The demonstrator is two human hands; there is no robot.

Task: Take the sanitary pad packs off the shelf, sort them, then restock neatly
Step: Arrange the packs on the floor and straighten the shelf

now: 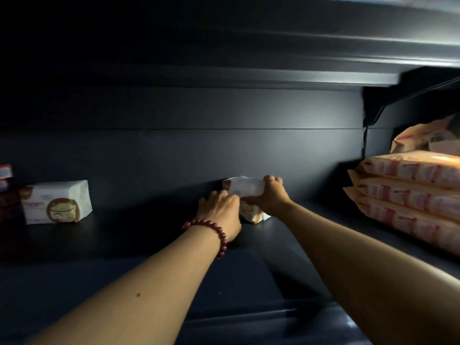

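Head view: dark shelf (pixel 124 245) mostly bare.
- Both arms reached deep.
- Right hand (pixel 270 195): fingers curled over top of white pack (pixel 246 188).
- Left hand (pixel 221 210): fingers curled against pack's left side.
- Pack stood at shelf's back, close to rear panel.
- Second white pack (pixel 57 202) sat well apart, leftward.
- Orange packs (pixel 410 192) lay stacked flat at right.
- Judgement: either late clearing or early restocking; could not tell which.

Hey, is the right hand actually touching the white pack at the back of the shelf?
Touching. The head view shows the right hand with fingers curled over the top of the white pack, gripping it.
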